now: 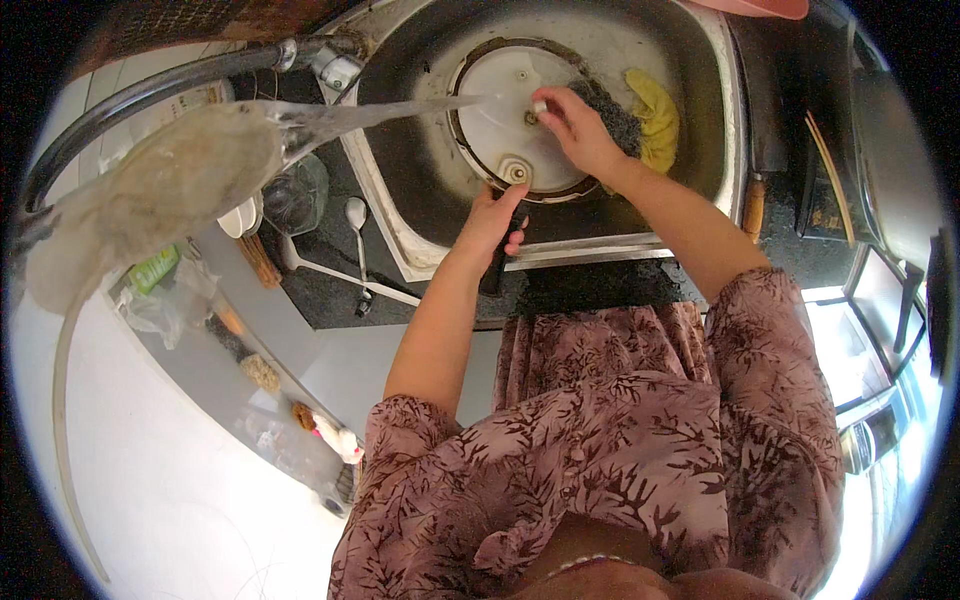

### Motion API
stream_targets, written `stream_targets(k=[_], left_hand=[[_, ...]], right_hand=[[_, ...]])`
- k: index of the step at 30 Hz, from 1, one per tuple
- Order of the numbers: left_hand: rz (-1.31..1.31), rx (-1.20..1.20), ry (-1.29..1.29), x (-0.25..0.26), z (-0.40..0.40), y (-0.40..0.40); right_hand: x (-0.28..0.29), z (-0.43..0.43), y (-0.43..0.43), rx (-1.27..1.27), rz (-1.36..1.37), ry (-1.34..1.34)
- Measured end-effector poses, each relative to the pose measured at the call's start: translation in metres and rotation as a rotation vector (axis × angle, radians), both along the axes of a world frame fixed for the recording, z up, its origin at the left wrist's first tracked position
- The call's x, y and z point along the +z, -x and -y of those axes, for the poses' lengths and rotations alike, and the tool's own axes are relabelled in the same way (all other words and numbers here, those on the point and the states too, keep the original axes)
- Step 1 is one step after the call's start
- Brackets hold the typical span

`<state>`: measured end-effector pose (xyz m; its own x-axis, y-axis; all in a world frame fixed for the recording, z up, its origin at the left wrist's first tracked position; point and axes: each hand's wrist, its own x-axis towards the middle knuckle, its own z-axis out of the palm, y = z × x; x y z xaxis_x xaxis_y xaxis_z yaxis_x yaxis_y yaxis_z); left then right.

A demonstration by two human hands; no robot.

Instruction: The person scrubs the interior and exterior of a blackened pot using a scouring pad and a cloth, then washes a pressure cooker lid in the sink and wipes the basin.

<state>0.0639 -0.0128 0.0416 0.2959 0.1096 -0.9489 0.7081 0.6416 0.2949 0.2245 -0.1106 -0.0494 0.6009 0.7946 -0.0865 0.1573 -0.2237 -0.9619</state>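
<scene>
A pressure cooker lid lies in the steel sink, its metal face up. My left hand grips the lid's black handle at the sink's front edge, thumb near a round fitting. Over the middle of the lid, my right hand pinches a small metal piece, probably the vent weight. Water streams onto the lid from a cloth-wrapped tap. Beside the lid are a dark mesh scrubber, partly behind my right hand, and a yellow cloth.
On the dark counter to the left lie a metal spoon, a long white-handled utensil and a glass jar. A wooden-handled tool rests by the sink's right edge. The tap's curved pipe arches at upper left.
</scene>
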Motion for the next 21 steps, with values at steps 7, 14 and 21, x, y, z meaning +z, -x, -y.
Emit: stream_targets(k=[7,14,21], left_hand=[[-0.037,0.005,0.042,0.0,-0.006,0.003],[-0.019,0.006,0.015,-0.007,-0.007,0.013],[-0.036,-0.032,-0.023,-0.005,-0.005,0.007]], right_hand=[[-0.015,-0.006,-0.014,-0.131,-0.898,-0.082],[0.002,0.006,-0.03,-0.088,-0.086,0.246],[0.0,0.033,-0.027,0.308,0.714,0.587]])
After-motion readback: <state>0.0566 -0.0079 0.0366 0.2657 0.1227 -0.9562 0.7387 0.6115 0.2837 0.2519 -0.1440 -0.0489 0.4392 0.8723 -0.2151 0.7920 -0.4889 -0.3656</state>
